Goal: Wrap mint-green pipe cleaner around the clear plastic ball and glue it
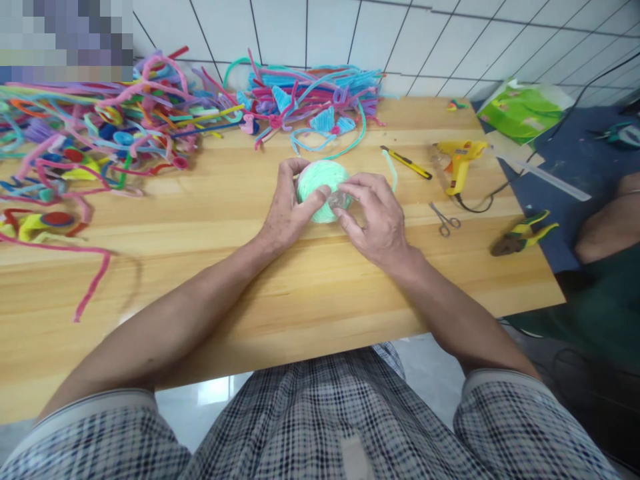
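A round mint-green bundle (323, 175), seemingly wound from fuzzy pipe cleaner, sits between my hands over the middle of the table. My left hand (287, 212) is wrapped round its left side, with the thumb lying across the front. The fingers of my right hand (377, 217) are bent in a pinch round a small greyish, shiny disc-like piece (339, 199) against the bundle's right front; its kind is unclear. A loose mint-green pipe cleaner (391, 170) curves just behind my right hand.
Tangled pipe cleaners (150, 120) and a blue and pink pile (320, 93) line the back. A yellow utility knife (407, 163), glue gun (461, 163), scissors (445, 220) and pliers (523, 235) lie right. A green packet (523, 113) and another person's arm (610, 220) are beyond.
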A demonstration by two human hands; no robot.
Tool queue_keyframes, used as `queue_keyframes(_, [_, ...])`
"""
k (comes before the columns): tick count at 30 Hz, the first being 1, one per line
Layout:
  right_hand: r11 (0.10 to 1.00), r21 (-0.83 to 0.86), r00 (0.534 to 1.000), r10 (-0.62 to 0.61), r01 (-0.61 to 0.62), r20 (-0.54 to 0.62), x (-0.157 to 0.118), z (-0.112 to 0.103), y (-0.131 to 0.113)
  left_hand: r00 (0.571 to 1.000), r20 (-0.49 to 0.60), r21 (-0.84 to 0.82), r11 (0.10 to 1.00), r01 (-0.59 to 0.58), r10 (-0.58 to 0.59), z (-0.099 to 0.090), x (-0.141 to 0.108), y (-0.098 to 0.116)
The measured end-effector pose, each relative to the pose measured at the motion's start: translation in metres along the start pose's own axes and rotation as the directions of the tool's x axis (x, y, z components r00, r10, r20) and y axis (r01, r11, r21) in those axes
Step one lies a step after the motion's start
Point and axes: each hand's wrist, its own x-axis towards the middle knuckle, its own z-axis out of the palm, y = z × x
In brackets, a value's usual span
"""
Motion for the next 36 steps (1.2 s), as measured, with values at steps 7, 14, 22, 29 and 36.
queue_keyframes(7, [0.999,-0.001,0.999,-0.032,0.032,-0.037,-0.001,-0.001,0.004,0.994,0.012,0.133,0.985,-0.110,0.110,-0.006,0.005,-0.007])
queue_keyframes(14, [0.999,-0.025,1.000,0.028,-0.028,0.007,0.000,-0.001,0.009,0.993,0.021,0.134,0.984,-0.117,0.115,-0.007,0.005,-0.007])
queue_keyframes(22, [0.999,-0.034,0.999,0.009,-0.008,0.038,0.002,0.000,0.007,0.992,0.045,0.117,0.985,-0.125,0.120,-0.008,0.006,-0.006])
queue_keyframes(29, [0.998,-0.059,0.998,-0.009,0.013,0.063,0.007,-0.005,0.006,0.987,0.080,0.125,0.981,-0.151,0.142,-0.010,0.006,-0.001])
queue_keyframes(36, [0.995,-0.079,0.997,-0.057,0.061,0.056,0.010,-0.008,0.005,0.985,0.088,0.125,0.979,-0.158,0.148,-0.010,0.006,0.001])
